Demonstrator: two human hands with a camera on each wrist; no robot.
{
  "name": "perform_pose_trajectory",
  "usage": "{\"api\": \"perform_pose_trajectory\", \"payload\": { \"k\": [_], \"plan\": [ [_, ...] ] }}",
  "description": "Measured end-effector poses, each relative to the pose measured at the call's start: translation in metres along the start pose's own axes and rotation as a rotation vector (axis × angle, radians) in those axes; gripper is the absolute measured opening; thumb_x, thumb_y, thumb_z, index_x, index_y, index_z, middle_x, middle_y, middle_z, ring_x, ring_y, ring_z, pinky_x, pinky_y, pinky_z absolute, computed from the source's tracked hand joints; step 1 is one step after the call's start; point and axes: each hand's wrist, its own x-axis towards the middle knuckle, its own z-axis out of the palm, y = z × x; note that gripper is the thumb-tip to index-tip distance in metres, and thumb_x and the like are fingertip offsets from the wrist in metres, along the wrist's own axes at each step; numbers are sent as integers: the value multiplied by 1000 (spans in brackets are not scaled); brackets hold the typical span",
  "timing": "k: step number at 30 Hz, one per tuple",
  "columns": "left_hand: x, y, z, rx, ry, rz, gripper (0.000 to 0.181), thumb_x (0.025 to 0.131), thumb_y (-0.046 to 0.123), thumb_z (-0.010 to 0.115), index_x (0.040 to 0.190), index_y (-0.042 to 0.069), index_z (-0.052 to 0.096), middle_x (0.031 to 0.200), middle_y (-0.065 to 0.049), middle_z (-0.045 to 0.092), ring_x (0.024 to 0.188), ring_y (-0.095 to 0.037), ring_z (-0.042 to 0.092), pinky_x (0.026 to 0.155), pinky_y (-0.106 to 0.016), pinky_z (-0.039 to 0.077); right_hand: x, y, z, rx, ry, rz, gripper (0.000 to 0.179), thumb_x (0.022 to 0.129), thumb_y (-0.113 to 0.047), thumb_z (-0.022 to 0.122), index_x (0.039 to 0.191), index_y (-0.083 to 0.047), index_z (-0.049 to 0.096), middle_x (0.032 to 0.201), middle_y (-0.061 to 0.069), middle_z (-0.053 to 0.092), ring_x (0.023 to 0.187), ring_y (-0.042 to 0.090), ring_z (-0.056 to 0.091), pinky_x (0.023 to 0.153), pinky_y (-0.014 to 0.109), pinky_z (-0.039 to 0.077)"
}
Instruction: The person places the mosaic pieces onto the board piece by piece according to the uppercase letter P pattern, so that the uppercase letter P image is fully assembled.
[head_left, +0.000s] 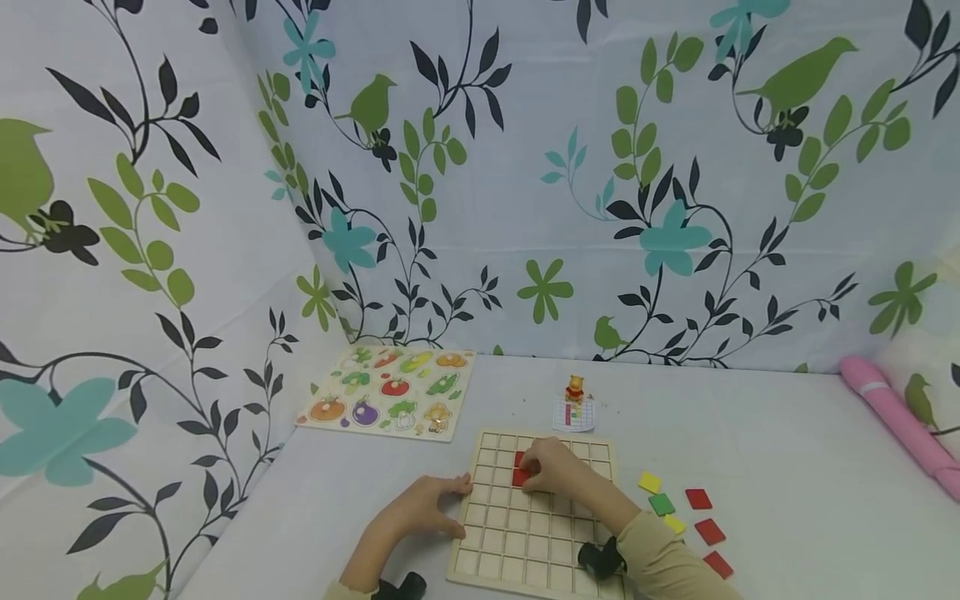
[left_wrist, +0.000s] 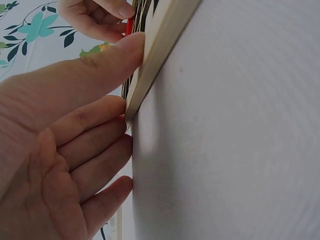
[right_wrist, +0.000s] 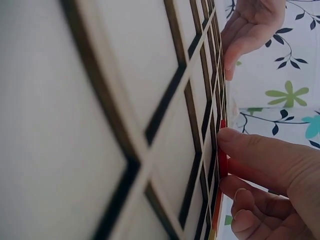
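Observation:
A wooden grid board (head_left: pixel 504 543) lies on the white table. Over its upper middle, my right hand (head_left: pixel 558 471) pinches a red square tile (head_left: pixel 519 478) between thumb and fingers, low at the grid. Another red tile (head_left: pixel 518 459) shows just above it, partly covered by the fingers. The right wrist view has the thumb and a finger on opposite edges of the red tile (right_wrist: pixel 223 162). My left hand (head_left: pixel 422 510) rests at the board's left edge with fingers extended; its thumb (left_wrist: pixel 131 45) touches the rim in the left wrist view.
Right of the board lie several loose tiles, among them a green tile (head_left: pixel 662 504), a yellow tile (head_left: pixel 649 482) and a red tile (head_left: pixel 709 531). Behind stand a small bear figure (head_left: pixel 574 389) and a pattern card (head_left: pixel 573 416). A vegetable puzzle (head_left: pixel 390 392) lies back left, a pink roll (head_left: pixel 900 425) far right.

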Motion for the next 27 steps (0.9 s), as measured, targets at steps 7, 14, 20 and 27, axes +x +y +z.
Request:
{"api": "perform_pose_trajectory", "payload": {
  "k": [7, 14, 20, 27],
  "plan": [
    [-1, -2, 0, -3, -3, 4, 63, 59, 24, 80, 114, 3, 60, 127, -6, 49, 118, -26, 43, 99, -43, 31, -3, -2, 0, 35, -2, 20, 24, 69, -9, 76, 87, 2, 67, 79, 3, 60, 69, 13, 53, 59, 24, 48],
    [-2, -2, 3, 4, 0, 2, 63, 58, 24, 80, 114, 4, 60, 127, -6, 49, 118, -26, 43, 99, -43, 31, -9, -4, -8, 83, 8, 35, 24, 71, -6, 73, 92, 3, 66, 87, 9, 63, 76, 22, 58, 61, 27, 50],
    [-1, -1, 3, 6, 0, 5, 64, 59, 25, 80, 115, 4, 59, 127, -5, 49, 118, -25, 43, 99, -42, 31, -19, -6, -29, 95, 29, 54, 24, 74, -5, 71, 94, 5, 64, 83, 7, 61, 73, 23, 54, 58, 28, 48],
    [-1, -1, 0, 12, 3, 17, 63, 59, 24, 80, 115, 3, 59, 127, -6, 49, 118, -25, 43, 99, -42, 32, -32, 1, -51, 16, 102, 6, 21, 74, -4, 70, 93, 2, 64, 80, 7, 60, 62, 10, 47, 51, 22, 44]
  ]
}}
